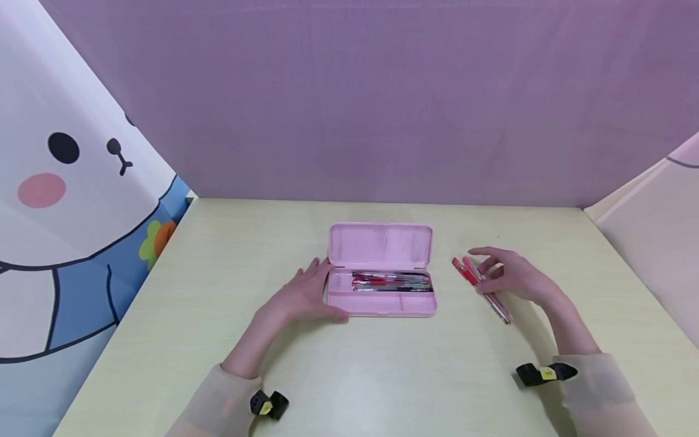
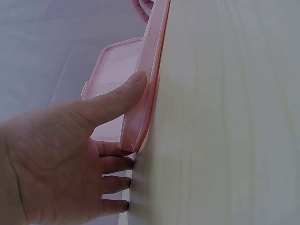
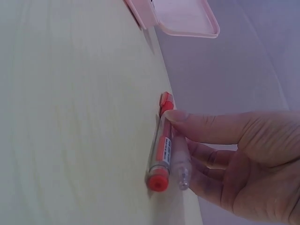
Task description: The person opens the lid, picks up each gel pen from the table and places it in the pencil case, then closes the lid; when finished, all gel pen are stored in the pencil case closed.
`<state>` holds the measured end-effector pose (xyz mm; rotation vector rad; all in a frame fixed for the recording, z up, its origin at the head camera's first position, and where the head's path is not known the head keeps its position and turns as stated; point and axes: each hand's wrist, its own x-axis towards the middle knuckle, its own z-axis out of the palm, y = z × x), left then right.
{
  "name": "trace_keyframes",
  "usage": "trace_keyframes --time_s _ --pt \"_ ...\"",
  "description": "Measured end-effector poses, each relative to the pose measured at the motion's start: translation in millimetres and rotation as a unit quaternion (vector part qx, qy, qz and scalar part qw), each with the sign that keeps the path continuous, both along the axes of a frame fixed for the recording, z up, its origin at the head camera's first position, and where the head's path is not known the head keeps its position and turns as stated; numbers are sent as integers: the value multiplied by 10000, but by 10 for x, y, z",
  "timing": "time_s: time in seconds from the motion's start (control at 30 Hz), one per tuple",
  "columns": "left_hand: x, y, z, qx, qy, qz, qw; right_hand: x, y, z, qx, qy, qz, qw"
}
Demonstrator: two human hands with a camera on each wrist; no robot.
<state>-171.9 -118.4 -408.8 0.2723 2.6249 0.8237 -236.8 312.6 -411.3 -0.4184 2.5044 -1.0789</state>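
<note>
A pink pencil case lies on the table with its lid tipped back. Several pens lie in its rear compartment. My left hand holds the case at its left end, thumb along the front wall and fingers at the side, as the left wrist view shows. To the right of the case, my right hand pinches a red pen and a pale pinkish pen side by side. Its thumb lies on the red pen, and the other fingers are behind the pale one.
The light wooden table runs back to a purple cloth. A cartoon-printed cloth hangs along the left side, and a pale cloth stands on the right. A black strap device sits by the right sleeve.
</note>
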Motion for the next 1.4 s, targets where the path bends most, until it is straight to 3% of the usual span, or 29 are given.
trace_keyframes --time_s 0.3,0.5,0.73,0.93,1.1,1.23,1.4 --pt "-2 5 -6 26 10 -23 10000 37 -10 77 -161 76 -61 9998" --pt "2 9 -4 45 15 -27 10000 35 -31 127 -2 222 -239 9995" --pt "14 7 4 39 -25 -1 10000 56 -72 187 132 801 -368 9960" --pt "18 1 16 4 10 -30 10000 74 -132 284 -36 1742 -659 9825" --pt "24 -10 18 -23 6 -35 10000 101 -276 387 -520 2290 -879 9680" --pt "24 -16 18 -54 5 -23 10000 110 -454 468 -1012 2556 -896 9573" --pt "17 -10 7 -40 32 -58 10000 119 -686 555 -1511 2541 -875 9513"
